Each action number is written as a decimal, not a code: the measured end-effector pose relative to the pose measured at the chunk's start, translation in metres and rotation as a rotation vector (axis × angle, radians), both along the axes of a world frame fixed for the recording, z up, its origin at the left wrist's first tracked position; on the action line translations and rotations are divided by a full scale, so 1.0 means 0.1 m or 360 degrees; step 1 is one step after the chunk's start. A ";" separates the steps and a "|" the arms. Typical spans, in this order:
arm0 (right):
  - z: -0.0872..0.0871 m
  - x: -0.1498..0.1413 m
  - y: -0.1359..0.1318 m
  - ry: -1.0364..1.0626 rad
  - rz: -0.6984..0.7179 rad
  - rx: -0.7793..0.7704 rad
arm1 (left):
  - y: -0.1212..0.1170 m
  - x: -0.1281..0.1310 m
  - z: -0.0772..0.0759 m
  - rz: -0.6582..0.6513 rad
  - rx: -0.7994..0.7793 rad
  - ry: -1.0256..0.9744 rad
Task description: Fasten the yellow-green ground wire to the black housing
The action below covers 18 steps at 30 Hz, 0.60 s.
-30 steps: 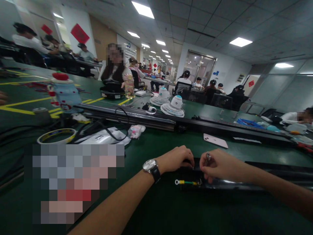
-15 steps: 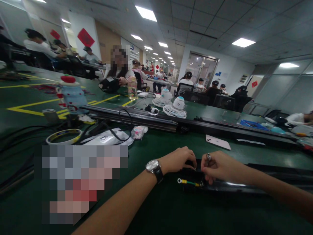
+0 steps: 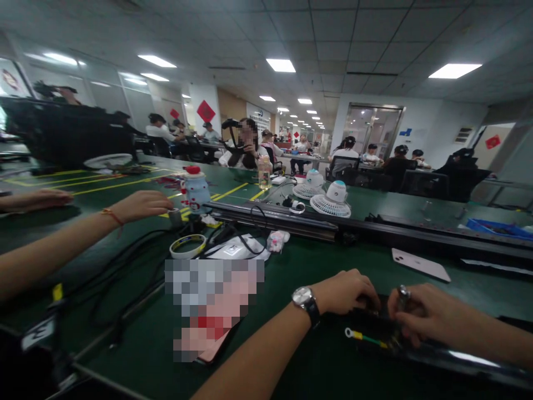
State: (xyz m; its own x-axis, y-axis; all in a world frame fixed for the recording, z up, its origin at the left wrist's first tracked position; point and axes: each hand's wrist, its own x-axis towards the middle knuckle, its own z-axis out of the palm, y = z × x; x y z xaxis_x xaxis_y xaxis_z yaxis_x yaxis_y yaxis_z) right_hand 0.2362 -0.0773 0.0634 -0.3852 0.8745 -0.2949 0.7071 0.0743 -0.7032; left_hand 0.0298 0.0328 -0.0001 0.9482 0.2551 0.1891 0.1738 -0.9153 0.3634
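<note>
My left hand [image 3: 352, 291], a watch [image 3: 305, 303] on its wrist, curls its fingers down at the near end of a long black glossy part [image 3: 474, 364]. My right hand [image 3: 433, 311], with a ring [image 3: 402, 296] on one finger, is closed over the same part just to the right. What either hand pinches is hidden behind the fingers. From the black part, below and between my hands, sticks out a short green wire [image 3: 373, 340] with yellow sleeves and a metal ring terminal [image 3: 348, 333].
A pink phone [image 3: 420, 264] lies beyond my right hand. To the left are a tape roll [image 3: 187, 254], black cables [image 3: 125, 261] and a co-worker's hand [image 3: 139, 206] at a small grey cylinder [image 3: 175, 219]. Dark rails [image 3: 275, 219], two white fans [image 3: 333, 200] and a snowman-like bottle [image 3: 196, 191] stand behind.
The view has swung left, bringing a co-worker's arms into sight and shifting everything rightward. My hands keep nearly the same pose at the black part. The person opposite has raised a black object.
</note>
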 end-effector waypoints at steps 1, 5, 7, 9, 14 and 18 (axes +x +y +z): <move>-0.01 0.01 0.00 0.0007 0.0003 0.0007 | 0.00 0.00 0.00 -0.0003 0.0003 -0.0001; -0.02 0.03 0.02 0.0032 0.0030 0.0036 | 0.03 0.01 -0.02 -0.0030 0.0000 -0.0025; -0.02 0.03 0.02 0.0036 0.0040 0.0040 | 0.04 0.01 -0.03 -0.0038 0.0001 -0.0034; -0.03 0.02 0.01 0.0028 0.0027 0.0049 | 0.04 0.01 -0.04 -0.0045 0.0002 -0.0038; -0.03 -0.02 -0.01 0.0036 0.0014 0.0076 | 0.05 0.00 -0.05 -0.0046 0.0000 -0.0033; -0.03 -0.02 0.00 0.0026 0.0029 0.0079 | 0.05 0.00 -0.03 -0.0037 0.0002 -0.0022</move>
